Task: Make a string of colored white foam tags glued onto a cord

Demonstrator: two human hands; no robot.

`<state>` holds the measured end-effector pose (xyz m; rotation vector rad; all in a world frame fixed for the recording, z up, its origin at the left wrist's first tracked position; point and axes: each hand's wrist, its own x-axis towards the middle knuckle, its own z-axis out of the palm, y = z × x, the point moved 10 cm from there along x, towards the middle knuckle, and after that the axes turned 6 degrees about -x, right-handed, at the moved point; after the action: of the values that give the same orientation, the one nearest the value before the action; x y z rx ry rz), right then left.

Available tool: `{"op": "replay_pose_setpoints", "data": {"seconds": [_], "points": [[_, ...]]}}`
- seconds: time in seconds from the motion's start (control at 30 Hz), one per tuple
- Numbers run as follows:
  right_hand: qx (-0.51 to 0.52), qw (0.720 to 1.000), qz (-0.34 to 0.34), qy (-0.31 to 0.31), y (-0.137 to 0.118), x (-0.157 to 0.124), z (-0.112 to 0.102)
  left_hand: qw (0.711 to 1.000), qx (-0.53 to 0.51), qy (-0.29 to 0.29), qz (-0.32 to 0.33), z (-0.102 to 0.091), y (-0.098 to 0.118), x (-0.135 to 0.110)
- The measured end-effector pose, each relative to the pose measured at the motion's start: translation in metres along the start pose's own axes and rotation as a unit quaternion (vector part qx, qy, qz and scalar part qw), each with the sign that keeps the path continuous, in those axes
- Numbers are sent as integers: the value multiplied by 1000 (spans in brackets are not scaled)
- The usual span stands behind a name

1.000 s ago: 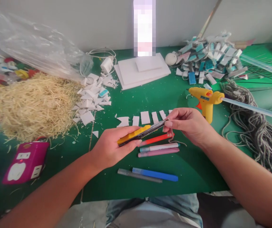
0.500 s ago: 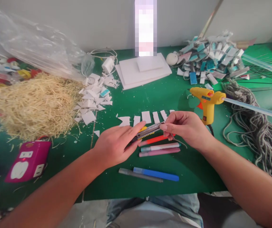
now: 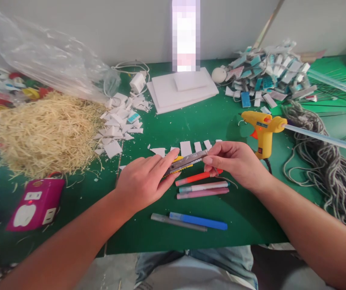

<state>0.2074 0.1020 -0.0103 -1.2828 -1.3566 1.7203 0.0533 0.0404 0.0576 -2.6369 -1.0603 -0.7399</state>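
My left hand (image 3: 144, 181) grips the yellow handle of a utility knife (image 3: 185, 162), fingers wrapped over it. The knife's metal blade end points right, and my right hand (image 3: 236, 161) pinches that end between thumb and fingers. Both hands hover just above the green table (image 3: 191, 121). Under them lie an orange marker (image 3: 194, 177), a teal-tipped marker (image 3: 203, 187) and a pink marker (image 3: 201, 193). A row of small white foam pieces (image 3: 186, 148) lies just beyond the knife.
A yellow glue gun (image 3: 262, 127) stands right of my right hand, a glue stick jutting out its back. A straw pile (image 3: 42, 133), pink power strip (image 3: 35, 203), foam sheets (image 3: 182, 90), scrap heap (image 3: 266, 74), grey cord (image 3: 327, 169), and blue and grey pens (image 3: 191, 220) surround the work spot.
My left hand has rolled palm-down over the knife handle, hiding most of the yellow. The knife has shifted slightly up and right. My right hand keeps its pinch on the blade end.
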Motion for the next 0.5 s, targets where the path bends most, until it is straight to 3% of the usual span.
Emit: {"op": "replay_pose_setpoints", "data": {"seconds": [0.5], "points": [[-183,973,-77,114,-10,-14,-7,999,39,-6,-4,2,2,2]]}}
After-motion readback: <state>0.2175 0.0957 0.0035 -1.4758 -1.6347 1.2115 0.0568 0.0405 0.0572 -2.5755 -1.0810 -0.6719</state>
